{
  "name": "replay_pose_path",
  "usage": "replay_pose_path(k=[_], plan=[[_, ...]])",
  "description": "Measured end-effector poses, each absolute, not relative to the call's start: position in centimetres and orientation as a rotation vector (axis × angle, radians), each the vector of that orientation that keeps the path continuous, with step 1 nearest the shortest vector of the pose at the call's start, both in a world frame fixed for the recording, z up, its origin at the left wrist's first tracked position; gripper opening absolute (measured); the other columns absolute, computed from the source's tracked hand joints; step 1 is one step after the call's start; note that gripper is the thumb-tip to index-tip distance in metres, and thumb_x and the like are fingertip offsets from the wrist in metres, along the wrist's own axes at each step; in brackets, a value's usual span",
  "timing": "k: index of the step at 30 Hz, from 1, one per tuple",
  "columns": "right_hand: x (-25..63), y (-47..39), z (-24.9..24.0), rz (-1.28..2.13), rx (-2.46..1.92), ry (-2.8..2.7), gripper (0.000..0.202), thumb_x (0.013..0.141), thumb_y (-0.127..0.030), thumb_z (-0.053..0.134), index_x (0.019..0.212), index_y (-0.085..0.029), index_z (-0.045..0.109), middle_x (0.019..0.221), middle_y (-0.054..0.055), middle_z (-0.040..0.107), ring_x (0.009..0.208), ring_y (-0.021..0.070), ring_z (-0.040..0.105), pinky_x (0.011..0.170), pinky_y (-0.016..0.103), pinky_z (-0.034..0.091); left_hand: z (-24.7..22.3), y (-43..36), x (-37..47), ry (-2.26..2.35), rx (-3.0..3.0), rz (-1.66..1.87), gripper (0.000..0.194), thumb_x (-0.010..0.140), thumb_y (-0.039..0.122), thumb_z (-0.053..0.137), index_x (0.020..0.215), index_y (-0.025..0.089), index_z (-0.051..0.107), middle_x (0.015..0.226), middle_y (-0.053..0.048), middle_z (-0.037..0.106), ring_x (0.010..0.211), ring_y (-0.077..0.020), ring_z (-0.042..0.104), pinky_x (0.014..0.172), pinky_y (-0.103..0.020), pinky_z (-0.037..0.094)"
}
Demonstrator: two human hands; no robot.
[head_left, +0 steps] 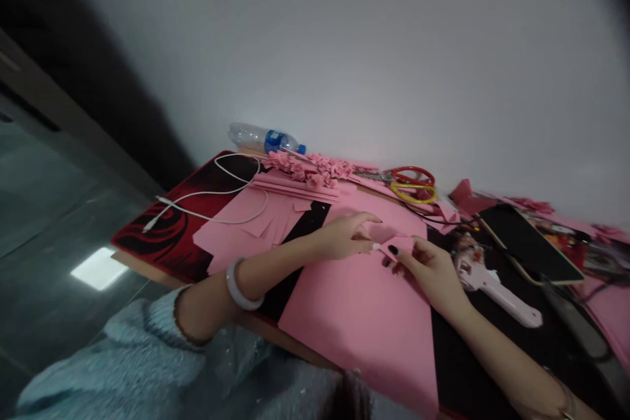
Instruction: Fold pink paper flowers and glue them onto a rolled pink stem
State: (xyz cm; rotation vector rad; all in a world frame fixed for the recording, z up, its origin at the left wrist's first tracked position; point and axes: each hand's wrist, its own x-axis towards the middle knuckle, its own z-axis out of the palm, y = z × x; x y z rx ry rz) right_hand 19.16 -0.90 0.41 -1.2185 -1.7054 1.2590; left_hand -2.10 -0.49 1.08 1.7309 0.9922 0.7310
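Between my two hands is a small folded piece of pink paper [401,244], held just above a large pink sheet [364,315]. My left hand [347,236] pinches its left corner with thumb and finger. From the right, my right hand [426,269] grips the same piece, the thumb on top and the other fingers partly hidden underneath. Pink paper flowers [319,169] lie behind the sheet, near scissors with red and yellow handles [413,185]. Cut pink paper pieces [260,216] are spread to the left.
A white cable [211,193] curls over the red and black mat [162,243]. A plastic bottle [266,139] lies by the wall. To the right are a white glue gun [506,298], a dark phone [531,243] and more pink scraps [467,197].
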Motion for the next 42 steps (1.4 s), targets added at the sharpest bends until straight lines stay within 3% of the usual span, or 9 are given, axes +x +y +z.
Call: replay_pose_path(k=[4,15,23,30,42], plan=[[19.3,-0.8,0.5,1.258,-1.260,-1.707,0.029,0.078,-0.043,0.064,0.075,-0.014,0.061,0.067,0.006,0.067,0.051,0.0117,0.057,0.048,0.023,0.045,1.0,-0.7,-2.6,1.007,1.824,0.726,0.051,0.079,0.024,0.061,0.127,0.013,0.046,0.097,-0.010,0.069,0.088,-0.0182,0.064,0.073,-0.026,0.047],[20.5,0.2,-0.9,1.197,-1.459,-1.648,0.031,0.070,-0.046,0.070,0.080,-0.017,0.065,0.077,0.007,0.069,0.059,0.0151,0.062,0.052,0.023,0.052,1.2,-0.9,-3.1,0.955,1.907,0.671,0.052,0.084,0.026,0.058,0.132,0.014,0.041,0.104,-0.009,0.070,0.105,-0.0192,0.060,0.092,-0.032,0.043],[18.7,-0.6,1.1,1.114,-1.540,-1.628,0.032,0.062,-0.048,0.072,0.072,-0.018,0.066,0.070,0.007,0.069,0.055,0.0179,0.064,0.049,0.026,0.055,1.2,-0.8,-3.0,0.915,1.873,0.668,0.053,0.086,0.024,0.057,0.133,0.009,0.037,0.106,-0.013,0.069,0.098,-0.0180,0.063,0.084,-0.029,0.046],[19.7,-0.4,0.3,1.123,-1.547,-1.637,0.031,0.064,-0.048,0.071,0.077,-0.021,0.067,0.071,0.008,0.070,0.058,0.0222,0.066,0.050,0.030,0.055,1.1,-0.8,-3.0,0.927,1.886,0.701,0.050,0.084,0.023,0.059,0.130,0.011,0.041,0.103,-0.010,0.069,0.100,-0.0192,0.063,0.086,-0.030,0.045],[20.1,-0.5,-0.2,1.152,-1.475,-1.601,0.030,0.067,-0.047,0.071,0.076,-0.019,0.066,0.070,0.009,0.070,0.058,0.0209,0.064,0.049,0.029,0.053,0.8,-0.8,-2.9,0.944,1.838,0.702,0.055,0.081,0.025,0.062,0.131,0.013,0.044,0.103,-0.011,0.070,0.104,-0.0215,0.061,0.092,-0.034,0.044]])
